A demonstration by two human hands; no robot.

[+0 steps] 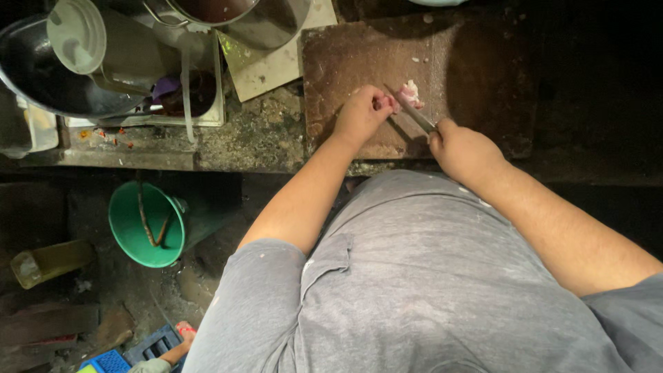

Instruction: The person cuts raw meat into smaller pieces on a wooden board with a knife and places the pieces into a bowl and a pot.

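Grey shirt [428,276] above 2 hands at a cutting board [476,83].
Right hand [461,148] grips the knife [412,109]; left hand [360,114] pinches the meat [411,92].

On the dark wooden cutting board [359,48], the left hand [360,115] pins a pale pink piece of meat [410,92]. The right hand [461,148] grips a knife [409,108] at the board's near edge, blade against the meat. A green bucket [146,224] sits on the floor below the board, to its left.
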